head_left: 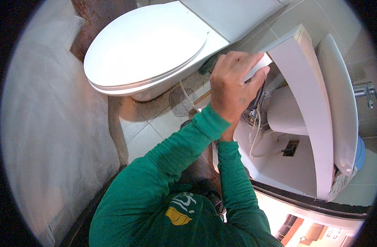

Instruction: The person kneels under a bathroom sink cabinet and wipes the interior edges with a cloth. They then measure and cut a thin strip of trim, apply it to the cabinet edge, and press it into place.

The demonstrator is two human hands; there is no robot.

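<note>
My left hand (233, 84) reaches across to the near end of a white vanity cabinet (293, 78). Its fingers are bent around the edge of a white side panel (258, 69), with the thumb on the side toward the cabinet's inside. Just below it, my right wrist (228, 133) comes up beneath the left one. The right hand's fingers are hidden behind the left hand and wrist. Inside the cabinet, a pale hose (254, 140) and a cluster of dark fittings (251, 116) lie beside the rounded white underside of a basin (285, 111).
A white toilet (143, 47) with its lid down stands at upper left. Translucent plastic sheeting (57, 136) hangs along the left. A washbasin (338, 103) with a chrome tap (365, 92) tops the cabinet. A dark square opening (291, 148) shows at the cabinet's back.
</note>
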